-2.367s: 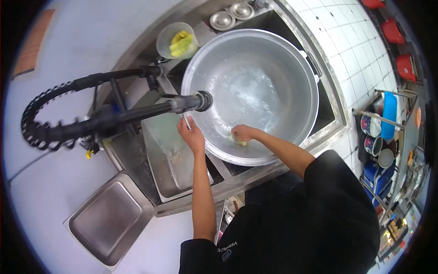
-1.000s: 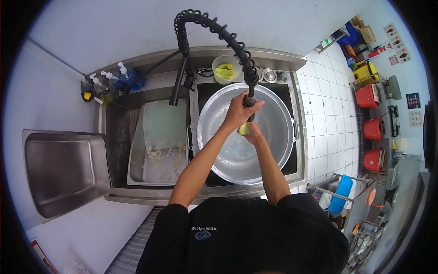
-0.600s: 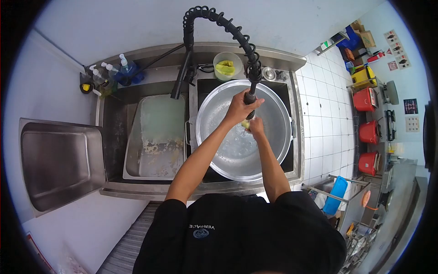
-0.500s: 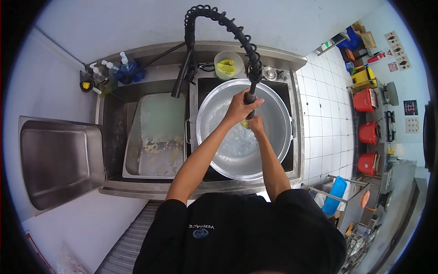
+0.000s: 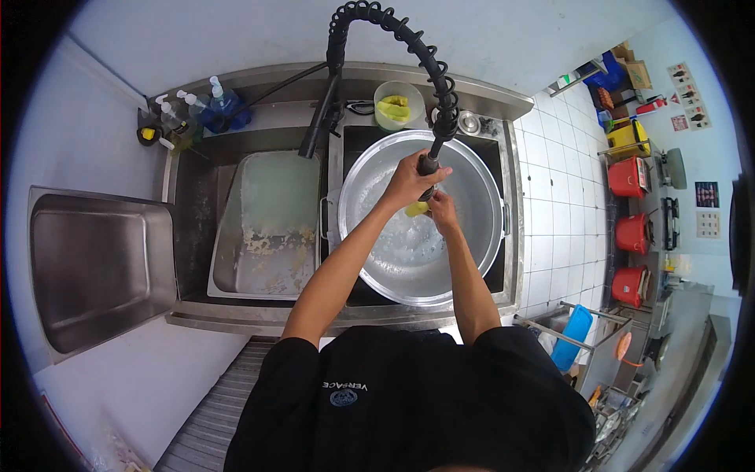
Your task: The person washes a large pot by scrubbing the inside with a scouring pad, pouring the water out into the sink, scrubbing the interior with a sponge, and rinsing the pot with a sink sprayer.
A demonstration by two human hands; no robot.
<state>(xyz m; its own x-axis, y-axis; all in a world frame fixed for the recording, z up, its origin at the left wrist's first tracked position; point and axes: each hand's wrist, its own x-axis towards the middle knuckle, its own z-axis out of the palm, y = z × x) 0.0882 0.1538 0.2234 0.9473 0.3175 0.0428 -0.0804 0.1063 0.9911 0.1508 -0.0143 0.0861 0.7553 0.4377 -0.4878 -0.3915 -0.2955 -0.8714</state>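
My left hand [image 5: 408, 181] is closed around the black spray nozzle [image 5: 429, 167], which points down into a large round metal basin [image 5: 480, 236]. Just below it, my right hand [image 5: 442, 211] grips a yellow-green sponge [image 5: 416, 208] under the nozzle. Shallow water with suds [image 5: 409, 248] shows on the basin's bottom. The nozzle hangs from a black coiled hose [image 5: 421, 51] that arches overhead.
A metal tray [image 5: 275, 275] with cloudy water and food scraps lies in the left sink. Behind it stand several pump bottles [image 5: 224, 106]. A clear tub [image 5: 399, 105] with yellow-green sponges sits behind the basin. An unlit metal pan [image 5: 102, 267] is at far left.
The sponge in my right hand has turned and shows more beneath the nozzle. My left hand keeps its hold on the nozzle. The whole view has shifted slightly.
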